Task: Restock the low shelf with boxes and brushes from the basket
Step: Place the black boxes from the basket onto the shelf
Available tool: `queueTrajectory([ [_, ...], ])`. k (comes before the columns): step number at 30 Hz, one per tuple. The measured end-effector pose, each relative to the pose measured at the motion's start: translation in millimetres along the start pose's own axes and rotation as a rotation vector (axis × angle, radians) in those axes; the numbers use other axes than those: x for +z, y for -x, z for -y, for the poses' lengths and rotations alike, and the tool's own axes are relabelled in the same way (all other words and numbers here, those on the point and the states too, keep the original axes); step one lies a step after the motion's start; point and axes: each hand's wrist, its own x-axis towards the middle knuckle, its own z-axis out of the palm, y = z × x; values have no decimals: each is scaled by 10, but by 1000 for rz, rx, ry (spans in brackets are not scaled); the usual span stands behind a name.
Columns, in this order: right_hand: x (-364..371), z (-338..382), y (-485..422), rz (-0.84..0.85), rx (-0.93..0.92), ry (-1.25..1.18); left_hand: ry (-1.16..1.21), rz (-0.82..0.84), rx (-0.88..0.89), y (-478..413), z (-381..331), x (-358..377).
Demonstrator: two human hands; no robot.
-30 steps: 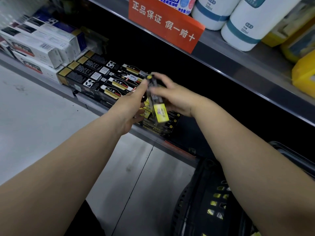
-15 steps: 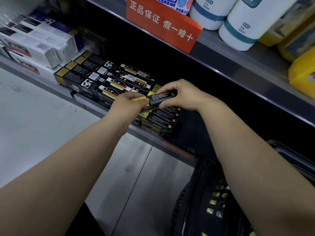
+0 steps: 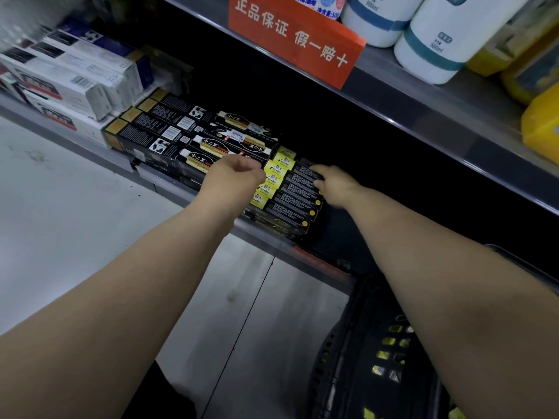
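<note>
- right hand: thumb and a finger look to pinch the dark end of the top box, which is lying flat
- top box sits on the black-and-yellow stack, at the back, on the low shelf, frame centre
- left hand: at 9 o'clock of the stack, just by the yellow ends; fingers are hidden behind the knuckles, so can't tell if it holds or only steadies
- handling guess: light, stiff carton with slick print; corners would crush if squeezed, so take it by both short ends or across the long sides
- basket: dark, at 5 o'clock, with yellow-marked stock inside
- black-and-gold boxes: at 10 o'clock, touching the stack; label maybe "小二黑", unsure
- white boxes: further out at 10 o'clock, print too blurred to read
- orange sign: at 12 o'clock, reads "正品保证 假一赔十"
- white bottles: at 1 o'clock, on the upper shelf, marked "500ml"
- print on the stack's yellow ends is too small to read
</note>
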Motion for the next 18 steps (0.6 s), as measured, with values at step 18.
queueTrajectory([
  [18,-959,202,1794,-121,-143,-141,-519,349,568,1086,-478,436],
])
